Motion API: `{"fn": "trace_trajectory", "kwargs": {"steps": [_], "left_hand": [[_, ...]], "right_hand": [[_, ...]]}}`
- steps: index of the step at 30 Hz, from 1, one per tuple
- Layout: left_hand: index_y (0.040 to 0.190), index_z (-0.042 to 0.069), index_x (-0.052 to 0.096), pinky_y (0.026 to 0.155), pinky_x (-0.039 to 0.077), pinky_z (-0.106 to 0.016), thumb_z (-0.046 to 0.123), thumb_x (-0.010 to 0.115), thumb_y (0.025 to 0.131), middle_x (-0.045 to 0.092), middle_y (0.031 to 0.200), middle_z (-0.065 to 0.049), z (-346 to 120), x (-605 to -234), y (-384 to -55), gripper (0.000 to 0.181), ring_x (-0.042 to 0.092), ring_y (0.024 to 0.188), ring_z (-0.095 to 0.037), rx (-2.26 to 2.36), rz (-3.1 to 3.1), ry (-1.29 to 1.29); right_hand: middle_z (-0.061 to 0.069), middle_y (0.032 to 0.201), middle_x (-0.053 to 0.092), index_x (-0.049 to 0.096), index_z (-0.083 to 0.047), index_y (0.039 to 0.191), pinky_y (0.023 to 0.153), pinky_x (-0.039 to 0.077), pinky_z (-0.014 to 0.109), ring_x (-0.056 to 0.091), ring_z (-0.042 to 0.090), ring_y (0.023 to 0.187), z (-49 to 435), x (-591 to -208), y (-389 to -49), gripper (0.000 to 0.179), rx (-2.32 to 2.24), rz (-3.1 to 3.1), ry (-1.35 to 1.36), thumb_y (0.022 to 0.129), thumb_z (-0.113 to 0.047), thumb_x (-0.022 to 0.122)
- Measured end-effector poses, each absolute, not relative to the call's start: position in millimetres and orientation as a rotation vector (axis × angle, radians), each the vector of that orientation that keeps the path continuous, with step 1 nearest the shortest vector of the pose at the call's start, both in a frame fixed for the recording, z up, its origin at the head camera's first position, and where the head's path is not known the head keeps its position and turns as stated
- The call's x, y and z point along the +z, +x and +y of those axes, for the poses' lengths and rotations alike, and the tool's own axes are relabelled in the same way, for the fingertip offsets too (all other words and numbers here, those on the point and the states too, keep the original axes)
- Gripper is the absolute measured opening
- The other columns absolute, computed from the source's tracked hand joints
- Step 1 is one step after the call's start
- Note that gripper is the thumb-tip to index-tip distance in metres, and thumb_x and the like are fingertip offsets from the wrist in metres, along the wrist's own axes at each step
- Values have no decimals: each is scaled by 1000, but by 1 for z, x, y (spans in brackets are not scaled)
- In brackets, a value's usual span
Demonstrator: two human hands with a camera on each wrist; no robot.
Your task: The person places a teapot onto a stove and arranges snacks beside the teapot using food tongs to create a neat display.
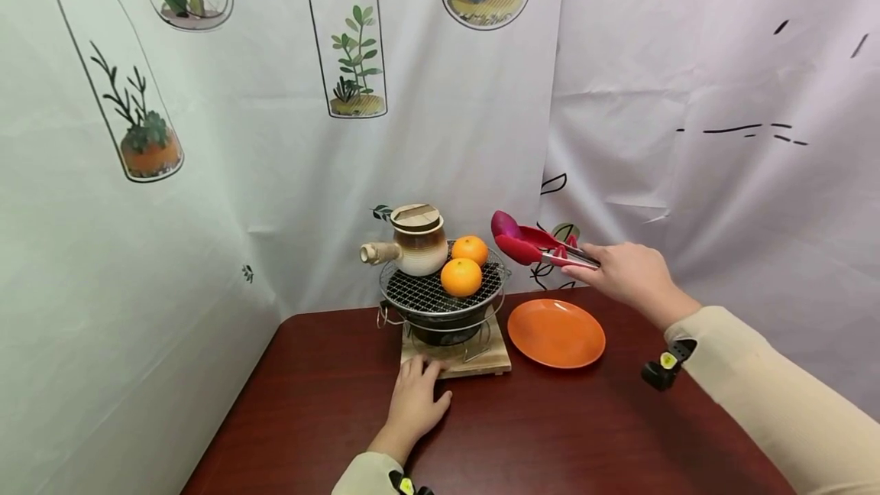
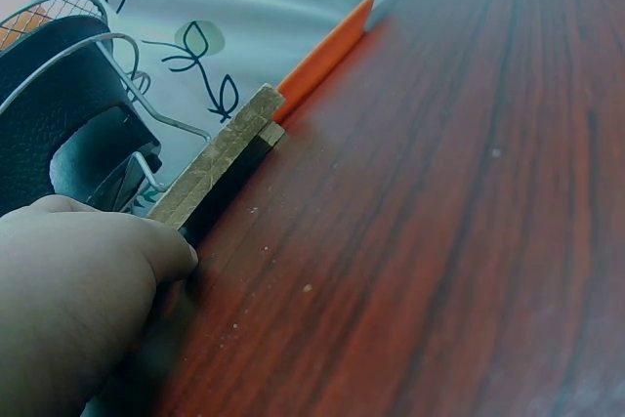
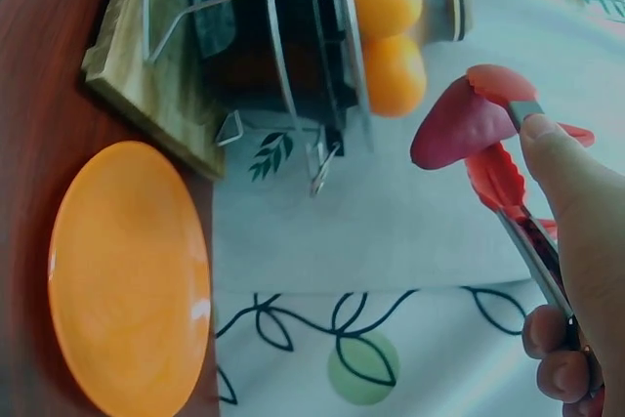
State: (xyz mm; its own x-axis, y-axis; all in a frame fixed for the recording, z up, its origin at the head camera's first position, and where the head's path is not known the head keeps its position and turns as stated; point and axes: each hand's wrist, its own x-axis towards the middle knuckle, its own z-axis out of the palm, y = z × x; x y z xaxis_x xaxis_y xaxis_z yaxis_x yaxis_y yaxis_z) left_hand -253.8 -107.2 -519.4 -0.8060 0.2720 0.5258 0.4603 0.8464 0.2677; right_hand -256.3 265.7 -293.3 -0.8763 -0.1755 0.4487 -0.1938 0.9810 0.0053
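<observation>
My right hand [image 1: 634, 279] grips a pair of tongs [image 1: 574, 254] with red tips, raised above and behind the orange plate [image 1: 557, 333]. Between the red tips is a purple-red sweet potato [image 3: 457, 126], held in the air to the right of the grill. Two oranges [image 1: 461, 277] and a small clay pot [image 1: 421, 247] with a wooden lid sit on the wire rack [image 1: 419, 292] of a round black grill [image 1: 447, 329]. Under the grill lies a wooden board [image 1: 481, 361]. My left hand [image 1: 411, 403] rests its fingers on the board's front left edge, thumb spread out on the table side.
The dark red wooden table [image 1: 550, 426] carries everything. White cloth [image 1: 447, 136] printed with plants in jars hangs behind and on the left. The pot's handle [image 1: 380, 252] sticks out leftward past the rack.
</observation>
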Motion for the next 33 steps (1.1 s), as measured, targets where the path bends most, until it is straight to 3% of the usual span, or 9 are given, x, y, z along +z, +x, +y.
{"fn": "trace_trajectory", "kwargs": {"steps": [11,16,23,33], "left_hand": [[115,21,67,100,41,-52,26,80,81,53,116,-8,-107,-520,-253,36,49,114,-34,-549,-2568,-528],[114,20,67,99,42,-52,26,81,80,53,115,-8,-107,-519,-253,37,49,113,-34,-547,-2550,-536],[114,21,67,98,42,-52,26,82,80,53,115,-7,-107,-518,-252,37,50,112,-34,-545,-2545,-537],[114,21,67,99,41,-52,25,82,80,54,115,-7,-106,-517,-251,37,50,114,-34,-559,-2556,-534]], "right_hand": [[16,85,71,68,-23,132,48,44,46,60,31,67,245,-281,-252,65,53,-2639,304,87,-70,62],[11,76,69,69,-23,131,48,45,46,61,29,65,234,-277,-245,65,35,-2595,356,85,-69,64],[9,77,71,70,-21,130,45,41,39,60,27,61,218,-275,-235,64,4,-2546,440,86,-66,66],[10,76,70,69,-27,132,44,42,40,61,28,62,202,-276,-232,64,19,-2498,468,83,-69,66]]}}
